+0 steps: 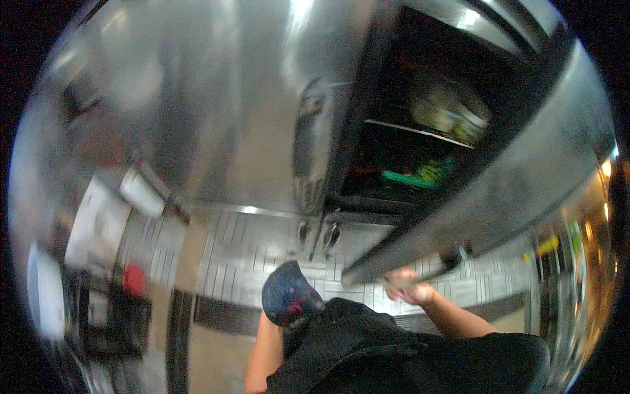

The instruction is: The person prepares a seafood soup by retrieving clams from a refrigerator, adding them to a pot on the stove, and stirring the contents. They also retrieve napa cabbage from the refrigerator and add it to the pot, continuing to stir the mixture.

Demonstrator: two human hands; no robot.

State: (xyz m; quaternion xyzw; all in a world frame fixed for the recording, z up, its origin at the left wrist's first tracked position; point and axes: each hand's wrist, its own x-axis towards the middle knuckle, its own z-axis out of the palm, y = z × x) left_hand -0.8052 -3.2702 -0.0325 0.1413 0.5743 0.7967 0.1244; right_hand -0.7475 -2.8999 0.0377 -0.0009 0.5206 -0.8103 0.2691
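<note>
A tall stainless-steel refrigerator stands before me with its right-hand door (497, 192) swung out. My right hand (407, 288) is closed around the long handle on this door. My left forearm reaches up to a dark blue, rounded object (290, 295) with a reddish patch; this covers my left hand, so its grip cannot be told. Inside the dark cabinet (366, 170), a wire shelf (421, 133) bears blurred pale and yellow-green items. Below it lie a green-rimmed item (408, 179) and leafy-looking green stuff.
Closed steel panels (261, 123) rise left of the opening. Grey tiled floor (231, 251) with a dark mat strip (224, 315) runs beneath. At the left are white containers (98, 221), a red item (133, 279) and dark equipment. Blurred shelving with warm lights lies far right.
</note>
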